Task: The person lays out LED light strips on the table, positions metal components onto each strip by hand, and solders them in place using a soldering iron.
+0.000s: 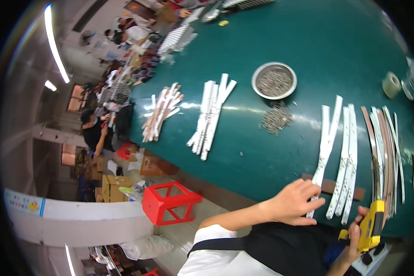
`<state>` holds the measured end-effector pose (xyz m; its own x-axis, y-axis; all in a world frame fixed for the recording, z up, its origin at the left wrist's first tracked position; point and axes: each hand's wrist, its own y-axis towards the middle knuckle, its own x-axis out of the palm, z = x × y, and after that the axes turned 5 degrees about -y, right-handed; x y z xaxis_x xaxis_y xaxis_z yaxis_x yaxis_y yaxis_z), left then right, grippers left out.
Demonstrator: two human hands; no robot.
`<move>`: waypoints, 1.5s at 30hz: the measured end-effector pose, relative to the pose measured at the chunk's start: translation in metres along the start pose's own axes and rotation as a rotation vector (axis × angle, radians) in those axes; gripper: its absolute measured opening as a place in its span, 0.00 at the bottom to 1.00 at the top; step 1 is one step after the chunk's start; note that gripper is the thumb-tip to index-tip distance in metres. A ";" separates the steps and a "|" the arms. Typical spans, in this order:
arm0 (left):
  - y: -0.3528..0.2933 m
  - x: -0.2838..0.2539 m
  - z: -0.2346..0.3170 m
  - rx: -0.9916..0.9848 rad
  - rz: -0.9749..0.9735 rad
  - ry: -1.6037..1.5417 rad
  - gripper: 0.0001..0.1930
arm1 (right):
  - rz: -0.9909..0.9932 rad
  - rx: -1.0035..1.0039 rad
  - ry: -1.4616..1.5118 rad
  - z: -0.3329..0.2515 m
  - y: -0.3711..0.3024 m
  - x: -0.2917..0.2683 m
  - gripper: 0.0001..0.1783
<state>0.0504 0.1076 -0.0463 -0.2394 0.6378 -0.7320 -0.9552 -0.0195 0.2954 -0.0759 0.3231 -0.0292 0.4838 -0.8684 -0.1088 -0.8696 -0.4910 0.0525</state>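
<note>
My left hand (295, 200) lies at the near table edge, its curled fingers over the lower part of some white strips (325, 147). The thumb and forefinger stand a little apart, with a strip end showing between them. My right hand (354, 237) is closed round the grip of a yellow-and-black pistol-shaped hand tool (371, 225); its exact kind is not clear. Between the hands lie more white strips (347, 165) with dark marks along them. They cross a flat brown bar (330, 186). Brown and white strips (385, 156) lie just beyond the tool.
A steel bowl (258, 93) of small grey metal pieces stands on the green table (354, 46), with a loose pile (277, 118) beside it. Bundles of strips (210, 117) lie left. A tape roll (391, 85) stands far right. A red stool (170, 202) and several people are at left.
</note>
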 end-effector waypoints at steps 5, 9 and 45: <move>-0.003 0.002 -0.003 0.061 -0.029 0.035 0.24 | 0.066 0.025 -0.101 0.005 -0.001 -0.005 0.41; -0.005 0.007 -0.008 0.137 -0.054 0.057 0.21 | 0.070 0.062 -0.146 0.004 -0.003 -0.009 0.41; 0.020 -0.015 -0.033 -0.004 -0.118 0.159 0.35 | 0.072 0.114 0.193 -0.013 0.003 0.004 0.49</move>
<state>0.0285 0.0721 -0.0502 -0.1501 0.5066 -0.8490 -0.9789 0.0445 0.1996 -0.0749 0.3172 -0.0168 0.4202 -0.9035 0.0838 -0.9029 -0.4255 -0.0603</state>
